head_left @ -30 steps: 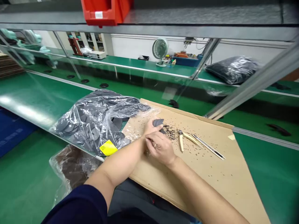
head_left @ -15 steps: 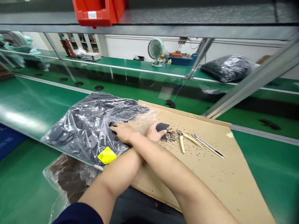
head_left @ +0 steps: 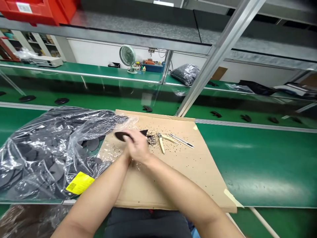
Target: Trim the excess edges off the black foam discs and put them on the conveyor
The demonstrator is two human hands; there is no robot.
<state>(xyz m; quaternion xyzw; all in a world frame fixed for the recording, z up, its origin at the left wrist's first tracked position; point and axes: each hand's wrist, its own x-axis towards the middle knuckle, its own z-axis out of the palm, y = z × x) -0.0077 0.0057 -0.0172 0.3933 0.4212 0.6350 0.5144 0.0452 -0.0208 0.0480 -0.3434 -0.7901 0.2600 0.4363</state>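
Note:
My right hand (head_left: 138,145) grips a dark, flat, rounded piece (head_left: 121,136), its thumb across the near side; motion blurs it. My left hand (head_left: 127,156) lies underneath, with its wrist showing and its fingers hidden behind the right hand. The pointed corner of another dark flat piece (head_left: 144,132) sticks out just beyond both hands. To their left, a clear plastic bag (head_left: 81,132) holds many dark flat discs (head_left: 92,144). Small black scraps (head_left: 152,139) lie right of the hands on a cardboard sheet (head_left: 173,178), near cream-handled nippers (head_left: 161,144) and a slim metal-and-black tool (head_left: 182,140).
A yellow label (head_left: 80,182) is on the bag. Behind the cardboard runs a green belt (head_left: 111,99) carrying spaced dark parts (head_left: 61,100). A slanted metal post (head_left: 198,86) rises at the back. Overhead, a red bin (head_left: 39,11) hangs from a shelf. Tape (head_left: 232,197) marks the cardboard's right corner.
My right hand has left the bag with a dark rounded piece and come over to my left hand. My arms are less crossed. The view has swung to the right.

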